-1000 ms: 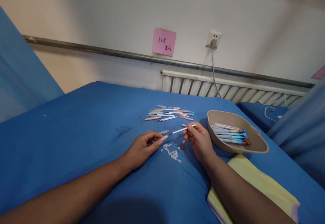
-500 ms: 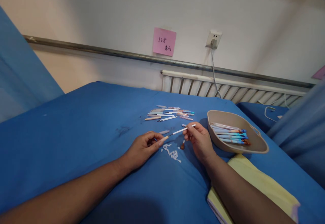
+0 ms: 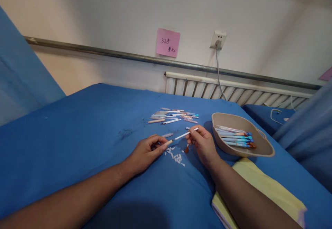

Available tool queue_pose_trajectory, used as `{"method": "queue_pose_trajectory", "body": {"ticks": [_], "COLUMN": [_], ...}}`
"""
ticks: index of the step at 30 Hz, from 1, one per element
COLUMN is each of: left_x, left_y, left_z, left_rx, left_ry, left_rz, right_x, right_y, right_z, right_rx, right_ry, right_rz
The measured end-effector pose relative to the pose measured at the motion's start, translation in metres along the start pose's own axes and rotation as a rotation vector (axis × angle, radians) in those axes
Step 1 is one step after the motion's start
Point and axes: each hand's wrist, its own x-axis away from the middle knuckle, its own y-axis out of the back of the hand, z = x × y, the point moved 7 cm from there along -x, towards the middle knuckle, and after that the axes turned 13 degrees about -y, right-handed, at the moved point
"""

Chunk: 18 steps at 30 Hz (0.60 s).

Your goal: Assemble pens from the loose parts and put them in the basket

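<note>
My left hand [image 3: 145, 151] rests on the blue cloth and pinches a tan pen barrel [image 3: 167, 142]. My right hand [image 3: 202, 143] pinches a thin white pen refill [image 3: 184, 134] whose tip meets the barrel's open end. Small white caps [image 3: 175, 155] lie scattered on the cloth just below the two hands. A small brown pen part [image 3: 186, 149] stands next to my right thumb.
A pile of loose pen parts [image 3: 174, 115] lies further back on the blue cloth [image 3: 77, 132]. A tan oval tray [image 3: 261, 148] at the right holds several blue pens [image 3: 236, 137]. A yellow notebook [image 3: 269, 187] lies under my right forearm. A radiator and wall socket stand behind.
My right hand has moved slightly left, pushing the white refill further into the barrel held by my left hand.
</note>
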Motion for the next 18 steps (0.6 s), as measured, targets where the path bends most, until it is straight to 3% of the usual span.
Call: {"method": "queue_pose_trajectory", "body": {"ticks": [9, 14, 18], "left_x": [0.005, 0.006, 0.007], "left_y": [-0.017, -0.024, -0.027], "left_z": [0.006, 0.005, 0.008], "left_rx": [0.339, 0.431, 0.480], "left_ry": [0.179, 0.185, 0.191], "left_rz": [0.078, 0.137, 0.166], "right_x": [0.006, 0.019, 0.028], "right_y": [-0.018, -0.034, -0.043], "right_z": [-0.006, -0.001, 0.007], "right_rx": [0.280, 0.681, 0.790], "right_ry": [0.014, 0.161, 0.251], "right_rz": [0.108, 0.116, 0.121]}}
